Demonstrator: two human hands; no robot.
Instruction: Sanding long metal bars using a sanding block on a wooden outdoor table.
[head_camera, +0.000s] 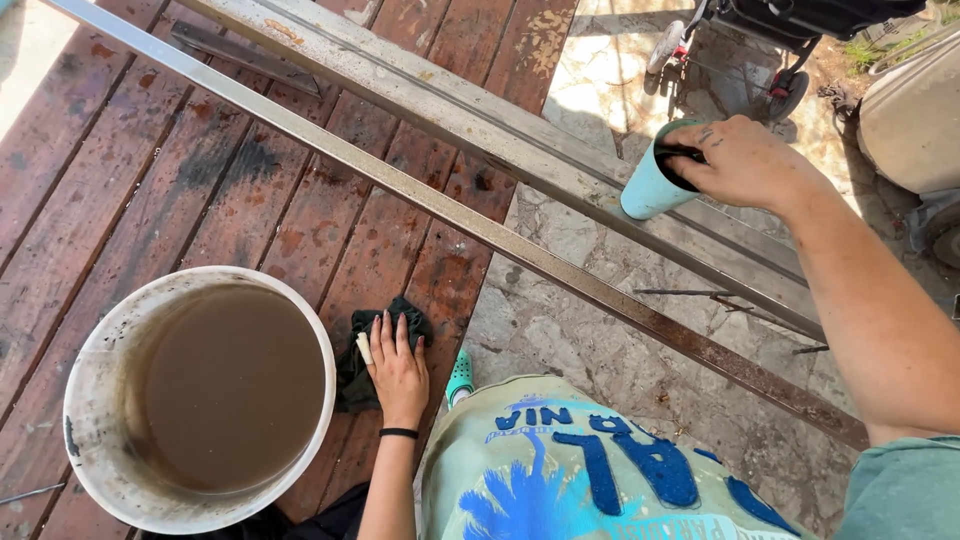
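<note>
My right hand (745, 160) reaches out from the right and grips a light teal cup (650, 188) by its rim, fingers inside the mouth. The cup is tilted against a grey metal beam (480, 125). My left hand is out of view. Below me is another person in a pale green shirt with blue print (560, 470). Their slim hand (398, 370), with a black wristband, lies flat on a dark cloth (350, 375) on the red wooden deck (200, 170). It is just right of a white bucket (85, 400) full of muddy brown water.
A thinner rusty metal bar (330, 150) runs diagonally across the deck, nearer than the beam. Stone paving (560, 330) lies right of the deck. A teal shoe (460, 378) shows by the cloth. A wheeled cart (780, 40) and a pale tub (915, 110) stand at top right.
</note>
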